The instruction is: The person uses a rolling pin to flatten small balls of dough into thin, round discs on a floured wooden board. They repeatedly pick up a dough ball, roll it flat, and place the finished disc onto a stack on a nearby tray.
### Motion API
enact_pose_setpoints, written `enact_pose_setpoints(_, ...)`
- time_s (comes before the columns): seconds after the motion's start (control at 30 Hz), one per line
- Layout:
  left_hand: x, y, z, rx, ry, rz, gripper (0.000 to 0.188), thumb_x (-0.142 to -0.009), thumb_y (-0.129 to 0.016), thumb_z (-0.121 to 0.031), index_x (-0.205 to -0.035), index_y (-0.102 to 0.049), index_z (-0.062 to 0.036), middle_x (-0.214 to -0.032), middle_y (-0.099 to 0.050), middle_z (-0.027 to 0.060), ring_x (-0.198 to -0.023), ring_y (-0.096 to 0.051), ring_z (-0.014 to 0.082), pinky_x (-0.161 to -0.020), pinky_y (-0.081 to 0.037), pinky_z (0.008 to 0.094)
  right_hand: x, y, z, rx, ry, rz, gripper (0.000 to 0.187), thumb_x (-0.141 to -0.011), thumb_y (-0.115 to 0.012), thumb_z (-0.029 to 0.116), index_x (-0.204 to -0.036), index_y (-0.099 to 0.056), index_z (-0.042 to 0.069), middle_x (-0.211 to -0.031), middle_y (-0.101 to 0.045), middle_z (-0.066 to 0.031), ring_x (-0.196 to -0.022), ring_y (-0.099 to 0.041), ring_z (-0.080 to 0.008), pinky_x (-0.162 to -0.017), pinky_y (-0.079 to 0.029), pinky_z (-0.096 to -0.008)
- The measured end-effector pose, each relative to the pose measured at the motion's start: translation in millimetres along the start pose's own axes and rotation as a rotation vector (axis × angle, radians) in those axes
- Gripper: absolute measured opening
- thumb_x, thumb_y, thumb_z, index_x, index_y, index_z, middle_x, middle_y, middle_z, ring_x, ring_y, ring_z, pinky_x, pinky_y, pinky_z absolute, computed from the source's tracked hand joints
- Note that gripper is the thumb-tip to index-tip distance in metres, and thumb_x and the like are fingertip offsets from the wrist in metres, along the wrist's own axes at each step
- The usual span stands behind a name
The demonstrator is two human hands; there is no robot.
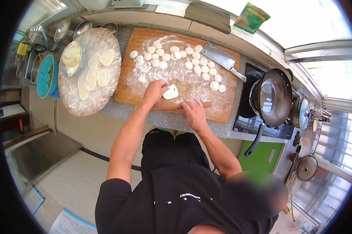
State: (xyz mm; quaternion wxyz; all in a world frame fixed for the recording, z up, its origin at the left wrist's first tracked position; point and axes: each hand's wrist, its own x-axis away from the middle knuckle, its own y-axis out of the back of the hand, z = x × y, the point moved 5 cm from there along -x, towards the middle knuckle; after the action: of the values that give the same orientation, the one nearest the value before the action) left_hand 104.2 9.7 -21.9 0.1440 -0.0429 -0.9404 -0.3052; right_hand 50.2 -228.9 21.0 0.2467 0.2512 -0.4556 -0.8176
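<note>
Black shirt (156,187): closest to the lens, along the lower edge.
Left hand (155,92): fingertips pinching the left edge of a flat dough disc (170,93).
Dough disc: on the floured wooden board (123,84), just beyond the rolling pin (162,107).
Right hand (194,114): spread over the pin near its right end.
Far half: small dough pieces (165,57), cleaver (219,55) beside them.

left hand (155,92) and right hand (193,113): bare, as are forearms | T-shirt (145,195): black, short left sleeve (113,191) ending well apart from left hand | lettering (189,196): small, white, farther from hands than black legwear (154,142)
</note>
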Motion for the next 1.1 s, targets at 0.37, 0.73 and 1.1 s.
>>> enact_pose_setpoints(0.37,29.9,31.7,6.6,-0.146,-0.06,-0.404,0.033,-0.11,-0.059,-0.018,-0.136,-0.073,-0.0023,-0.128,-0.07,0.0225,-0.121,-0.066,0.0434,-0.106,-0.052,0.0515,-62.0,-7.6,-9.6,0.041,0.081,0.074,0.04,-0.106,-0.058,0.017,-0.143,-0.067,0.005,-0.145,-0.068,-0.015,-0.144,-0.059,-0.0356,-0.124,-0.044,-0.0518)
enact_pose_setpoints(0.73,33.9,40.7,0.1,-0.44,0.054,-0.582,0.046,-0.104,-0.069,-0.02,-0.147,-0.066,-0.0047,-0.147,-0.062,0.0169,-0.136,-0.057,0.0388,-0.118,-0.044,0.053,-147.2,-31.3,-26.5,0.265,-0.067,0.206,0.085,-0.111,-0.052,0.056,-0.177,-0.027,0.007,-0.184,-0.027,-0.0155,-0.171,-0.025,-0.0323,-0.139,-0.017,-0.056)
enact_pose_setpoints(1.1,13.9,8.9,-27.5,-0.379,-0.013,-0.189,0.038,-0.089,-0.088,-0.025,-0.119,-0.076,-0.0042,-0.121,-0.072,0.0124,-0.124,-0.065,0.0331,-0.106,-0.053,0.0488,-41.4,-28.2,-0.4,0.159,0.007,0.036,0.057,-0.096,-0.077,0.022,-0.147,-0.06,0.005,-0.144,-0.064,-0.0161,-0.148,-0.056,-0.035,-0.128,-0.039,-0.0553)
